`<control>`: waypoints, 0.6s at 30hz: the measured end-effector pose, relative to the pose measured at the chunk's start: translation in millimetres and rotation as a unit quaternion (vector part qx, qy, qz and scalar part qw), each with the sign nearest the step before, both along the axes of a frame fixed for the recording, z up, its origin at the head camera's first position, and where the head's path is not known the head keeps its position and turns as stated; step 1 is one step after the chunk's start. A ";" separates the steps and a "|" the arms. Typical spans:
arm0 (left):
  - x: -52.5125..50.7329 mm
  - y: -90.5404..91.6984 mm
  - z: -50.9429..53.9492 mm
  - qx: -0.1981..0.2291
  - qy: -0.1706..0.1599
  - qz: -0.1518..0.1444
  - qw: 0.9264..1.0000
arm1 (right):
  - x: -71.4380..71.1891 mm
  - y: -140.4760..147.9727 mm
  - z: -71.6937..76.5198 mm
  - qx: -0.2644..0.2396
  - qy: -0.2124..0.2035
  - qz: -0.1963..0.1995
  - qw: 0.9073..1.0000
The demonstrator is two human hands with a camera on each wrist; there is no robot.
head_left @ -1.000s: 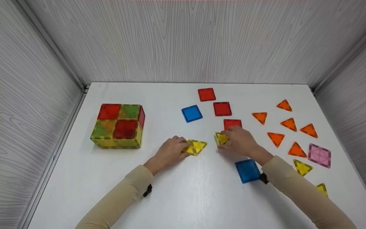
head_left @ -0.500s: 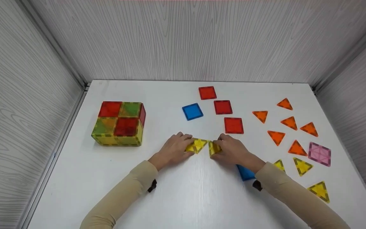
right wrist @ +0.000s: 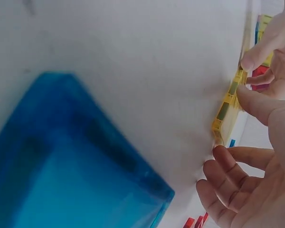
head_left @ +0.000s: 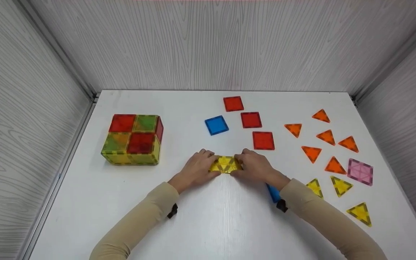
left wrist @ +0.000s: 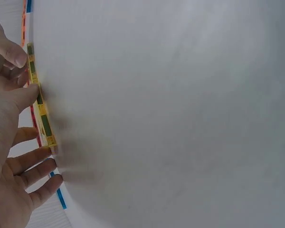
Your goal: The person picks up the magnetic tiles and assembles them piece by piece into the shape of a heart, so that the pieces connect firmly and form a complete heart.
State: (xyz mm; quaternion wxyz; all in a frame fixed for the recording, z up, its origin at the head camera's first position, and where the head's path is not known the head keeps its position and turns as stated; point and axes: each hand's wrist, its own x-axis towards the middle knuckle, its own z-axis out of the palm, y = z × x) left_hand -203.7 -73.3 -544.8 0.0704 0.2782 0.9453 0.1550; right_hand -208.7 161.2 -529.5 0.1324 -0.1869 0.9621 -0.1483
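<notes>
Yellow triangular magnetic tiles (head_left: 225,164) lie side by side in a strip near the table's middle, their edges meeting. My left hand (head_left: 197,168) pinches the strip's left end between thumb and fingers. At its right end, my right hand (head_left: 256,168) pinches the tiles the same way. Both wrist views show the yellow strip edge-on, low over the white table, with a thumb on its near edge. The fingers cover its two ends. A blue square tile (head_left: 273,193) is partly hidden under the right forearm; the right wrist view shows this blue tile (right wrist: 95,175) up close.
A box of red, green and yellow tiles (head_left: 133,139) stands at the left. Beyond the hands lie a blue square (head_left: 216,125) and red squares (head_left: 263,140). Several orange triangles (head_left: 311,153), yellow triangles (head_left: 360,213) and a pink square (head_left: 360,172) are spread on the right.
My right hand has moved left with its yellow tile, which now meets the tiles in my left hand. The left hand has shifted slightly right. The nearest red square is uncovered.
</notes>
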 end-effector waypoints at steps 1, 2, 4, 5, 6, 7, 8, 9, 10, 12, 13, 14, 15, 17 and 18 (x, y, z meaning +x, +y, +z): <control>-0.1 0.5 0.1 0.003 -0.002 0.001 1.000 | -0.7 -1.0 -0.2 -0.006 -0.001 0.002 1.000; -0.1 1.0 0.3 0.006 -0.002 0.001 1.000 | -1.4 -2.0 -0.4 -0.014 -0.003 0.001 1.000; -0.5 1.0 0.3 0.013 -0.002 0.002 1.000 | -3.0 -4.4 -0.4 -0.034 -0.010 -0.004 0.999; -0.8 0.6 0.3 0.017 -0.002 0.005 1.000 | -4.0 -5.4 -0.5 -0.044 -0.014 -0.009 0.999; -0.9 -0.3 0.4 0.023 -0.003 0.007 1.000 | -4.7 -6.3 -0.3 -0.054 -0.019 -0.014 0.998; -1.1 -1.4 0.3 0.030 -0.003 0.010 0.999 | -5.2 -7.4 -0.1 -0.064 -0.024 -0.020 0.997; -0.9 -2.7 0.6 0.036 -0.004 0.014 0.999 | -5.7 -8.5 0.1 -0.075 -0.032 -0.028 0.996; -0.8 -4.1 0.9 0.044 -0.006 0.017 0.999 | -6.1 -9.5 0.1 -0.085 -0.038 -0.036 0.995; -0.7 -5.3 1.5 0.051 -0.008 0.021 0.998 | -6.5 -10.5 0.2 -0.096 -0.043 -0.042 0.994; -0.5 -7.5 2.3 0.068 -0.016 0.029 0.997 | -7.6 -13.4 0.1 -0.116 -0.059 -0.060 0.990; -0.5 -8.9 2.7 0.072 -0.019 0.034 0.997 | -8.2 -15.3 -0.1 -0.125 -0.065 -0.071 0.987; -0.4 -10.5 3.4 0.076 -0.024 0.040 0.996 | -8.8 -17.2 -0.4 -0.133 -0.070 -0.078 0.986; -0.6 -12.3 3.9 0.079 -0.027 0.046 0.995 | -9.6 -19.5 -0.9 -0.139 -0.073 -0.083 0.984; -2.2 -16.9 5.3 0.089 -0.036 0.060 0.994 | -11.0 -24.6 -1.5 -0.152 -0.076 -0.092 0.981; -3.1 -19.9 6.7 0.093 -0.038 0.065 0.993 | -11.5 -27.0 -1.7 -0.159 -0.072 -0.092 0.980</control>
